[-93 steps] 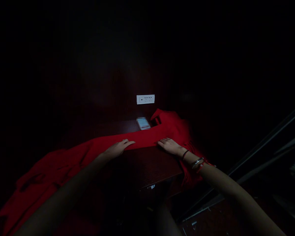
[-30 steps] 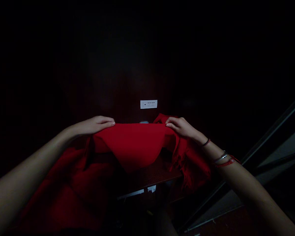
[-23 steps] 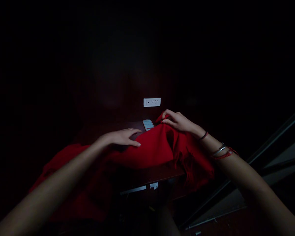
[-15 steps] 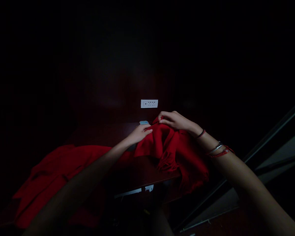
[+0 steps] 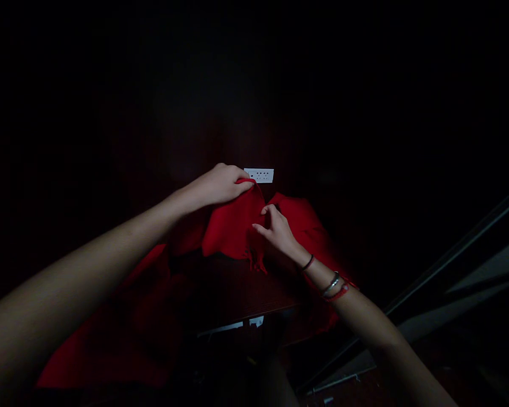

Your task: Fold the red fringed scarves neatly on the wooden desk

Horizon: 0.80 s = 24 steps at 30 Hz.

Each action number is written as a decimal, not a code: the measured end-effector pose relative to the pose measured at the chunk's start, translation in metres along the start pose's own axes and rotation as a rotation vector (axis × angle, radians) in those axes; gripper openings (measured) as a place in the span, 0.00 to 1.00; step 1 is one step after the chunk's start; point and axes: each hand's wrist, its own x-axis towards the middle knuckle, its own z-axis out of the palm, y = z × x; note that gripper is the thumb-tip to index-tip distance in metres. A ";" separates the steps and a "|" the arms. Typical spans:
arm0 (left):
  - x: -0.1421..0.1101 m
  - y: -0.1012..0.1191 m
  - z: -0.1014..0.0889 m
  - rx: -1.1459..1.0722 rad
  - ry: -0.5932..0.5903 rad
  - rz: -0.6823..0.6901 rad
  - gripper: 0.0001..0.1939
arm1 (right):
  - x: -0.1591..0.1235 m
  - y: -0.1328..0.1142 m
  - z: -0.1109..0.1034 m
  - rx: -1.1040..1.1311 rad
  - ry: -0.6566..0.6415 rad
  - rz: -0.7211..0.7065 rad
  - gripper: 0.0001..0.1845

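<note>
A red fringed scarf lies spread over a dark wooden table, part of it bunched at the left and part draping at the right. My left hand pinches the scarf's upper edge and holds it raised in front of the wall. Just to the right, my right hand has its thumb and index finger apart, close to the scarf's fringed side; whether it touches the cloth is hard to tell. Bracelets circle my right wrist. The far left part of the scarf fades into shadow.
A white socket panel is on the dark wall behind the scarf. The table's front edge runs below my hands, with pale bits beneath it. At the right stands a slanted dark frame. Most surroundings are too dark to make out.
My left hand has moved up and left, lifting the scarf's edge. My right hand has come down and left, its fingers parted from the cloth they pinched. The phone-like object is now hidden.
</note>
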 end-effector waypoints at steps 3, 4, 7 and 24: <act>-0.001 0.001 -0.014 0.076 -0.003 -0.051 0.19 | -0.002 0.006 0.027 0.122 0.113 0.122 0.19; -0.002 -0.001 -0.018 0.093 -0.003 -0.066 0.20 | -0.003 0.009 0.032 0.160 0.124 0.141 0.19; -0.008 -0.012 -0.024 0.138 -0.012 -0.104 0.21 | -0.002 0.020 0.037 0.211 0.109 0.138 0.13; -0.023 -0.052 -0.022 0.020 0.076 -0.127 0.18 | -0.014 0.001 -0.019 0.140 0.010 -0.055 0.12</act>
